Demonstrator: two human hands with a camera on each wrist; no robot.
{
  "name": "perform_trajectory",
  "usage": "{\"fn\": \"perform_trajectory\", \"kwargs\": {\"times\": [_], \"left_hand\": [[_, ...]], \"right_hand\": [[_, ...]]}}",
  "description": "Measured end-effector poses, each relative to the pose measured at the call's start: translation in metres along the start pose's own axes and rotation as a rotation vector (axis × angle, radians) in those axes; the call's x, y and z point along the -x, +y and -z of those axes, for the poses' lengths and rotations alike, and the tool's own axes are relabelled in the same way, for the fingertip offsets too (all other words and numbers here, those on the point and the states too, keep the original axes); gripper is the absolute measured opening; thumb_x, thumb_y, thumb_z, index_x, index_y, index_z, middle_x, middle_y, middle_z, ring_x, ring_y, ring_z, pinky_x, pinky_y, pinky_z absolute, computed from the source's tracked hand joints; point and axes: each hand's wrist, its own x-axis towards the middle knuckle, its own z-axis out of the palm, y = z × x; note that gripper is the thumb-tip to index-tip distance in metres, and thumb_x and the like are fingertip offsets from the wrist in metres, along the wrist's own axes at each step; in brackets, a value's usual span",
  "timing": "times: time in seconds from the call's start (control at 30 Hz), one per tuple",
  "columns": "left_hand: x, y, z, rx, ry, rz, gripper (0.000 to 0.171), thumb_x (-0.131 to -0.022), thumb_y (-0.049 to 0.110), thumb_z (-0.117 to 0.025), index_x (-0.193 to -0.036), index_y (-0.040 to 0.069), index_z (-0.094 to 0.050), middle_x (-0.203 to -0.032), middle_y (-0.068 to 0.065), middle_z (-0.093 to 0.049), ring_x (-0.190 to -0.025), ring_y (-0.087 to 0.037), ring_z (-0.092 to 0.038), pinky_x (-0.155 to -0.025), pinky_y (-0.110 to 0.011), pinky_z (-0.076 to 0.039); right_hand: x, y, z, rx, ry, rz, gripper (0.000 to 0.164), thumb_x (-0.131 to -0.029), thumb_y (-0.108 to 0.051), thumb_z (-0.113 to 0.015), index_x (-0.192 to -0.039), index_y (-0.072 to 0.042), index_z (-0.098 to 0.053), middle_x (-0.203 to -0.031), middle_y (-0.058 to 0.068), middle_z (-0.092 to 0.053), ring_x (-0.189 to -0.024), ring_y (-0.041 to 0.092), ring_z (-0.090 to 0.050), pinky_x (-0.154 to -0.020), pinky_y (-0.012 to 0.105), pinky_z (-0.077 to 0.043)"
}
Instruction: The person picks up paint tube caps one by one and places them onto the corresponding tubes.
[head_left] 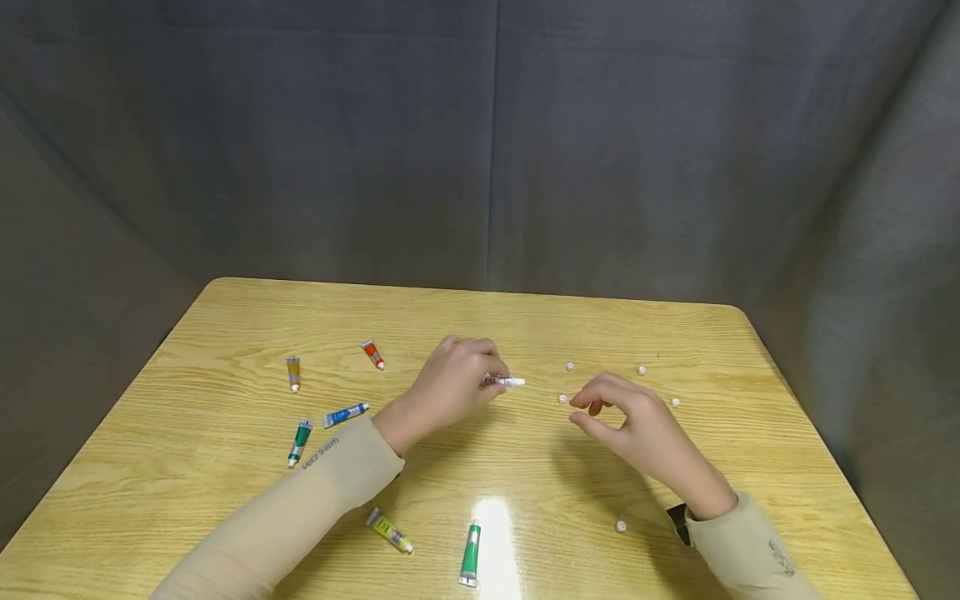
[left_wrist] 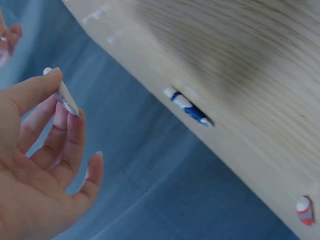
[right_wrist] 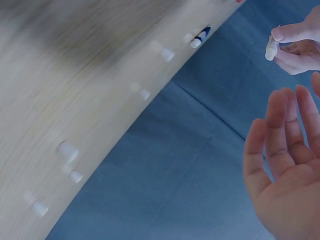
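My left hand [head_left: 461, 379] pinches a small white paint tube [head_left: 506, 382] between thumb and fingers, its white end pointing right. In the left wrist view the same tube [left_wrist: 65, 97] is held above the table. My right hand [head_left: 633, 421] hovers to the right with thumb and forefinger apart. A small white cap [head_left: 562, 399] lies on the table by its fingertips. The right wrist view shows nothing in that hand's [right_wrist: 290, 160] fingers. Further white caps lie around it, one behind [head_left: 570, 367] and one nearer the front [head_left: 621, 527].
Several paint tubes lie on the wooden table [head_left: 225, 500]: ochre [head_left: 293, 375], red [head_left: 372, 355], blue [head_left: 346, 415], dark green [head_left: 300, 443], yellow [head_left: 390, 531] and green [head_left: 470, 553]. More caps [head_left: 676, 402] sit at the right. A grey curtain [head_left: 480, 150] hangs behind.
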Motion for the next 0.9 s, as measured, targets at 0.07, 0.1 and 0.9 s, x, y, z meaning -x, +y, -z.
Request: {"fn": "perform_trajectory", "kwargs": {"times": [0.07, 0.1, 0.9], "left_hand": [[-0.001, -0.005, -0.003, 0.004, -0.014, 0.014, 0.011, -0.085, 0.021, -0.086, -0.094, 0.017, -0.083, -0.091, 0.003, -0.074, -0.078, -0.013, -0.068, -0.085, -0.040, -0.054], [-0.002, -0.008, -0.004, 0.008, -0.020, 0.020, 0.011, -0.085, 0.021, -0.086, -0.094, 0.017, -0.083, -0.091, 0.003, -0.074, -0.078, -0.013, -0.068, -0.086, -0.040, -0.054], [-0.013, -0.053, -0.031, -0.041, -0.109, 0.173, 0.015, -0.088, 0.024, -0.083, -0.102, 0.018, -0.083, -0.100, 0.001, -0.074, -0.090, -0.017, -0.070, -0.086, -0.040, -0.052]], "right_hand": [[0.004, 0.003, 0.002, -0.001, -0.005, 0.004, 0.016, -0.087, -0.009, -0.081, -0.095, -0.021, -0.074, -0.094, -0.014, -0.071, -0.082, 0.005, -0.063, -0.070, 0.021, -0.051], [0.006, 0.005, 0.003, 0.000, -0.008, 0.006, 0.017, -0.087, -0.008, -0.081, -0.095, -0.022, -0.074, -0.094, -0.014, -0.071, -0.082, 0.003, -0.063, -0.071, 0.021, -0.052], [0.063, 0.021, 0.016, -0.126, -0.115, 0.086, 0.030, -0.082, 0.004, -0.082, -0.099, -0.018, -0.071, -0.094, -0.007, -0.070, -0.084, 0.000, -0.061, -0.075, 0.016, -0.052]]}}
